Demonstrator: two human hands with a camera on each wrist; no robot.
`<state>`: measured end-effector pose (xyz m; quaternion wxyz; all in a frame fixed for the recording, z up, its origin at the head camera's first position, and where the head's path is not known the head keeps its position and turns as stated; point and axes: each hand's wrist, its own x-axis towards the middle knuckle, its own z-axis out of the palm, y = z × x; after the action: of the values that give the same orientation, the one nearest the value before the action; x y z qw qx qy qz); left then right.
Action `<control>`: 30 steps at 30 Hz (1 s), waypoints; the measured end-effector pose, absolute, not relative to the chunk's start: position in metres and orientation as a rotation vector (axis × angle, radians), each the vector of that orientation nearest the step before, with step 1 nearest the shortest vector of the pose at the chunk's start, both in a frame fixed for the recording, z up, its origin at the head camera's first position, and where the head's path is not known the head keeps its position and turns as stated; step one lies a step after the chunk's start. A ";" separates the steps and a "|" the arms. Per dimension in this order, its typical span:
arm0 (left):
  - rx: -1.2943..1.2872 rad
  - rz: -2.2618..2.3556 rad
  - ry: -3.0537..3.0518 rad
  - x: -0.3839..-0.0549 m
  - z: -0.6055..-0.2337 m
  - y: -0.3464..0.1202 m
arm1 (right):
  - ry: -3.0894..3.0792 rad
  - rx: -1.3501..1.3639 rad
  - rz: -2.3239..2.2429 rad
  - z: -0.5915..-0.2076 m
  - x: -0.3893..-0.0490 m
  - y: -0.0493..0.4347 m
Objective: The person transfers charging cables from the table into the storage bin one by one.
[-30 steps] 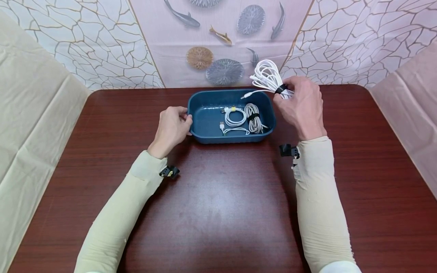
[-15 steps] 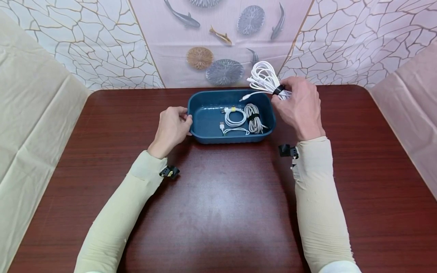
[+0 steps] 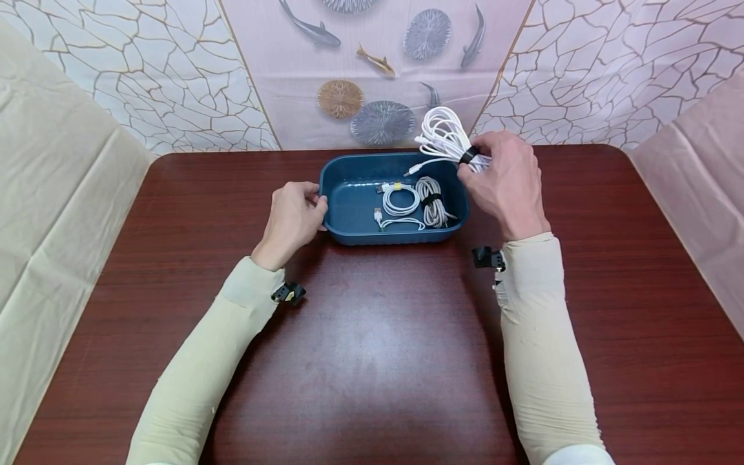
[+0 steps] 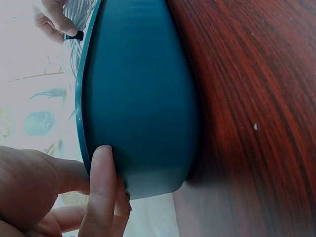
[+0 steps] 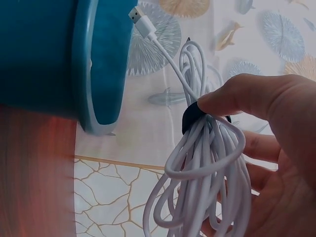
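A blue-green plastic bin (image 3: 354, 223) stands near the table's back edge. My left hand (image 3: 294, 216) pinches its left rim; in the left wrist view a finger (image 4: 102, 173) lies along the outer wall. Above the bin's right end, my right hand (image 3: 507, 184) holds a bundled white USB cable (image 3: 444, 134) by its black strap (image 5: 193, 117). The cable's USB plug (image 5: 142, 23) sticks out on a loose end over the bin. Inside the bin lie a coiled white cable (image 3: 386, 201) with a yellow tie, a short white cable (image 3: 401, 221) and a grey cable bundle (image 3: 429, 192) with a black strap.
The dark red-brown wooden table (image 3: 372, 336) spreads in front of the bin and to both sides. Behind it hangs a patterned cloth (image 3: 372, 71) with fish. Plain pale cloth (image 3: 52, 194) borders the table's left side.
My right hand has shifted slightly left and a little down with the white cable bundle, bringing the plug further over the bin. My left hand and the bin have stayed put.
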<state>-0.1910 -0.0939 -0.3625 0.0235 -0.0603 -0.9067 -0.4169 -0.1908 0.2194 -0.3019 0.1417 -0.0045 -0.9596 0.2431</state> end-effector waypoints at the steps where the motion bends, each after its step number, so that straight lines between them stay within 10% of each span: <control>1: -0.187 -1.290 -2.806 -0.191 -0.362 -0.094 | -2.769 -0.010 0.701 -0.302 -0.191 0.219; 30: -0.200 -1.299 -2.796 -0.192 -0.364 -0.094 | -2.802 0.056 0.688 -0.303 -0.190 0.209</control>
<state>-0.1918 -0.0940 -0.3636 0.0260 -0.0649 -0.9047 -0.4204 -0.1896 0.2091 -0.3034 0.1274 0.0192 -0.9631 0.2364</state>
